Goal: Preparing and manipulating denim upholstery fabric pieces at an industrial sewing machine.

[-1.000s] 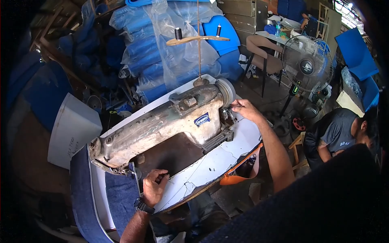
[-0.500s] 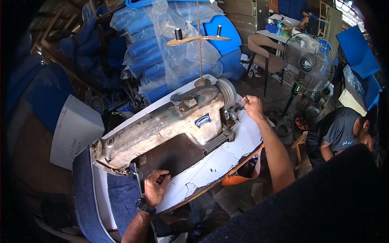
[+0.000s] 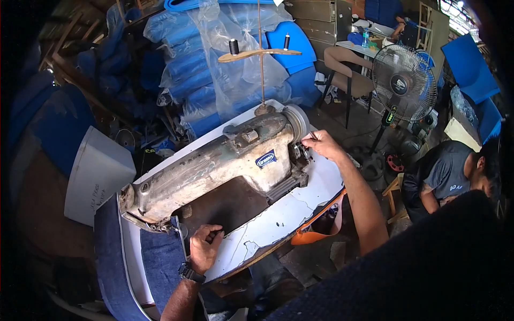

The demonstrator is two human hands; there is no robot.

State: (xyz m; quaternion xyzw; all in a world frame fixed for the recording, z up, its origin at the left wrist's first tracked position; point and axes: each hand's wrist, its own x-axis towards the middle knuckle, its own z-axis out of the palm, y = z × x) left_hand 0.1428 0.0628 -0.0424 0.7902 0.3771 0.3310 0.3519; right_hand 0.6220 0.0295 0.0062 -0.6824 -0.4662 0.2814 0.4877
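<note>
Here, a person bends over a worn, grey-green sewing machine (image 3: 214, 166) set in a cracked white table (image 3: 284, 214); the right hand (image 3: 321, 143) reaches to the handwheel (image 3: 296, 122) at the machine's right end, fingers pinched narrow against its rim and the fittings just below; whether they grip the wheel itself or something small beside it cannot be told from this angle; the left hand (image 3: 205, 249), a dark watch (image 3: 191, 273) on its wrist, lies curled and nearly closed on the machine's dark bed, knuckles down, just beside the blue denim fabric (image 3: 158, 257) that runs under the needle end at the left and hangs off the table's near edge.

The step appears to be turning the wheel by hand while the cloth is steadied; done well, the wheel would go round slowly and one way only, the left hand flat on the fabric and kept clear of the needle, the denim fed straight rather than dragged by its hanging weight.

Behind, thread spools (image 3: 234, 46) stand on a wooden stand; a pedestal fan (image 3: 402, 83) and a seated co-worker (image 3: 450, 171) are well apart, at the right.
</note>
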